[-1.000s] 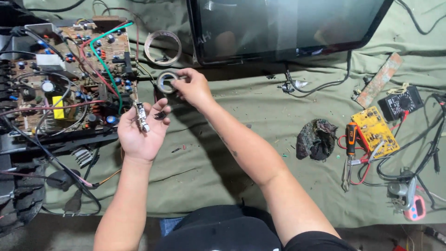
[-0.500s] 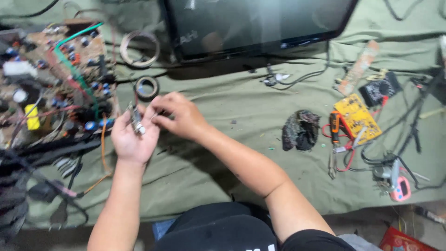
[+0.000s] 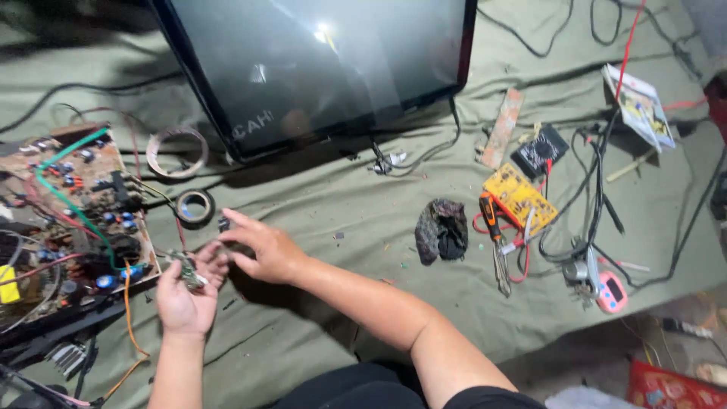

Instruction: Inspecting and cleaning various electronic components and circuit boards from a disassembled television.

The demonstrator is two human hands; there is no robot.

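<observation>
- The left hand (image 3: 184, 297) is closed around a small green circuit piece (image 3: 186, 270); the right hand (image 3: 261, 250) is just beside it, fingers open and touching the piece.
- Beyond the right hand, near it, lies a black tape roll (image 3: 195, 207).
- Left of both hands, a large circuit board (image 3: 68, 220) leaves little room.
- All lies on wrinkled green cloth (image 3: 333, 204).

Single view, head-worn camera, looking steeply down and forward over the person's own arms. Near range: forearms enter from 6 o'clock, left hand (image 3: 184, 297) and right hand (image 3: 261, 250) sit left of centre. Green cloth (image 3: 318, 204) fills nearly the whole frame. Screen (image 3: 318, 64) at 12 o'clock, cut by the top edge; circuit board (image 3: 72, 220) at 9 o'clock, cut by the left edge; tools (image 3: 522, 220) at 3 o'clock. No second view to overlap.
</observation>
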